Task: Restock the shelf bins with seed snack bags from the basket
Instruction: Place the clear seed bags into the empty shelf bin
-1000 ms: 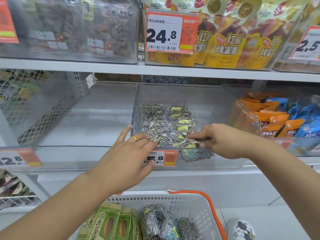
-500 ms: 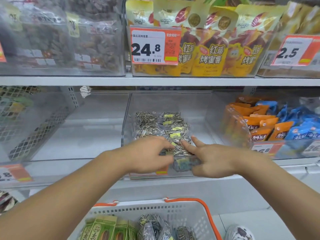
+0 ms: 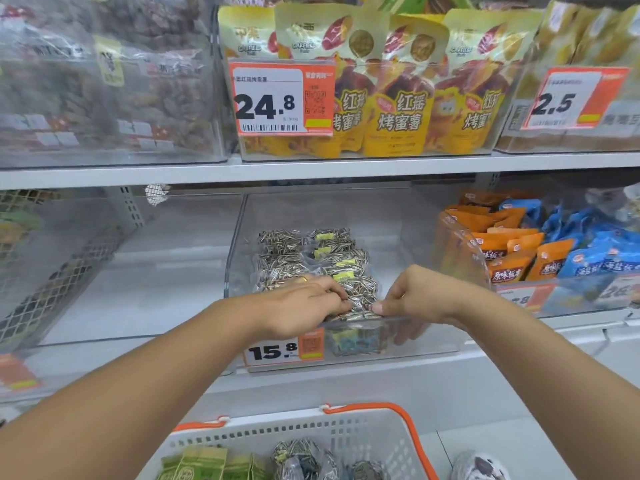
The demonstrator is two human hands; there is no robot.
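Note:
A clear shelf bin on the middle shelf holds a row of striped sunflower seed bags with yellow labels. Both hands reach over its front wall. My left hand has its fingers curled on the frontmost seed bag. My right hand pinches the same bag from the right, with some fingers seen through the bin's front. Below, a white basket with orange handles holds more striped seed bags and green packets.
An empty clear bin stands to the left. To the right a bin holds orange and blue snack packets. The upper shelf carries yellow sweet potato bags and price tags. A 15.8 price tag is on the seed bin's front.
Both hands have moved from the bin's front edge into the bin and closed together on the frontmost seed bag. The camera has moved closer to the shelf.

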